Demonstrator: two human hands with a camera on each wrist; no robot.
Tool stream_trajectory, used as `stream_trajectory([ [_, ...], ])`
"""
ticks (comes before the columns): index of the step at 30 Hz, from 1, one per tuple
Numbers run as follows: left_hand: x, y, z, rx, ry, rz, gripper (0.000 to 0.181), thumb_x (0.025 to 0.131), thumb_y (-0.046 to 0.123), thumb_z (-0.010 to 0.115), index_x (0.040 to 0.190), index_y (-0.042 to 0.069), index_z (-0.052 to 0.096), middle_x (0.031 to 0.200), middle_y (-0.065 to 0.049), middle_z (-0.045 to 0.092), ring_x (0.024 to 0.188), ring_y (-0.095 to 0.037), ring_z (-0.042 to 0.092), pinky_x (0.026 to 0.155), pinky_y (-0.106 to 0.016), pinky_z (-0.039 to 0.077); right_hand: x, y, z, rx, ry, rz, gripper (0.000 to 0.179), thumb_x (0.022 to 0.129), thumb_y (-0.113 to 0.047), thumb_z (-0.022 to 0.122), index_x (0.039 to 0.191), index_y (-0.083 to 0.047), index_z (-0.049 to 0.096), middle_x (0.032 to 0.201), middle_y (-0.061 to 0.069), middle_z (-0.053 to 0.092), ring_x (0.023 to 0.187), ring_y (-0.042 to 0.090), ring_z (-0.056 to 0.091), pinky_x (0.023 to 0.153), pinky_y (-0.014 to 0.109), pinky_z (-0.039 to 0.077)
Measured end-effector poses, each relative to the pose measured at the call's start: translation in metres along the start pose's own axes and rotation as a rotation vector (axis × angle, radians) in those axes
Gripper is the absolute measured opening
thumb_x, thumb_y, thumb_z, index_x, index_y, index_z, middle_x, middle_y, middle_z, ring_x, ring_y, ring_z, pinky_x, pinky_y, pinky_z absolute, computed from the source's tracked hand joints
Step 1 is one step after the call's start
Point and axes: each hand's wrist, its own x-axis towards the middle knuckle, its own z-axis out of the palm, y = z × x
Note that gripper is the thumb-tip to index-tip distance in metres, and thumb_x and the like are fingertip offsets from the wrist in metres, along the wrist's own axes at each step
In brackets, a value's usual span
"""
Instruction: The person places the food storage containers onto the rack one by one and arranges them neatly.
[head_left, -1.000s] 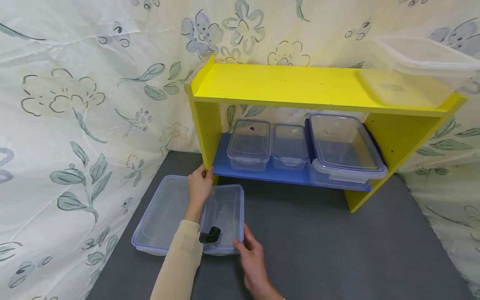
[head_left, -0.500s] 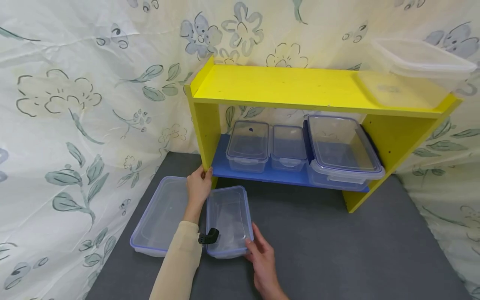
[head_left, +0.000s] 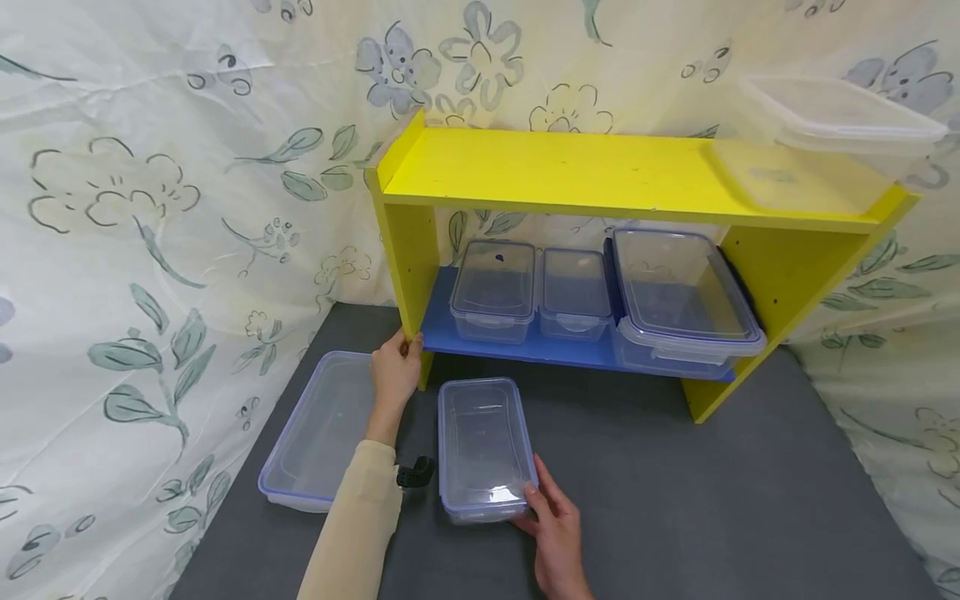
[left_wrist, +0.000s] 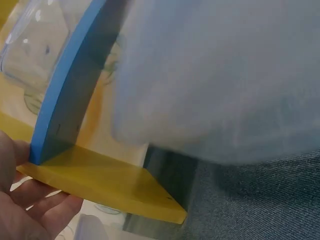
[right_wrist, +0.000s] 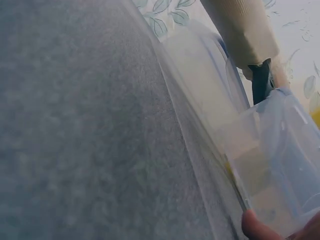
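Observation:
My left hand (head_left: 393, 371) grips the lower front edge of the yellow shelf unit's left side panel (head_left: 405, 267). In the left wrist view its fingers (left_wrist: 59, 212) curl round that yellow panel, beside the blue board (left_wrist: 67, 90). A clear rectangular food container (head_left: 483, 442) with a blue-edged lid is held by my right hand (head_left: 558, 529) at its near right corner, thumb on the top rim. It appears raised off the dark table. The right wrist view shows the container's clear wall (right_wrist: 280, 155) and my thumb (right_wrist: 257, 227) at its lower corner.
A larger shallow clear container (head_left: 326, 433) stands left of my left forearm. Three lidded containers sit on the blue shelf (head_left: 517, 354), the biggest (head_left: 686, 292) at right. A frosted tub (head_left: 832, 158) stands on the yellow top. Floral cloth hangs behind.
My right hand has carried the clear container rightward, away from the larger container and out from under my left forearm. My left hand stays on the shelf panel.

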Motion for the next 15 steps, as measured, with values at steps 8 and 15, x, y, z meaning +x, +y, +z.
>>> stream_trajectory([
  [8, 0.0, -0.001, 0.001, -0.014, 0.001, -0.006, 0.022, 0.097, 0.032, 0.059, 0.09, 0.012, 0.066, 0.07, -0.009, 0.065, 0.065, -0.028, 0.06, 0.06, -0.035, 0.041, -0.006, -0.011, -0.013, -0.024, 0.038, -0.058, 0.052, 0.095, -0.012, 0.061, 0.144, -0.004, 0.045, 0.122, -0.023, 0.063, 0.099, 0.003, 0.066, 0.069, 0.032, 0.058],
  [15, 0.0, -0.001, 0.002, -0.019, -0.005, -0.006, 0.024, 0.097, 0.033, 0.058, 0.091, 0.011, 0.066, 0.073, -0.009, 0.067, 0.065, -0.028, 0.061, 0.06, -0.035, 0.045, -0.008, -0.017, -0.023, -0.025, 0.036, -0.06, 0.051, 0.096, -0.011, 0.06, 0.143, -0.001, 0.043, 0.121, -0.023, 0.063, 0.1, 0.004, 0.066, 0.071, 0.034, 0.058],
])
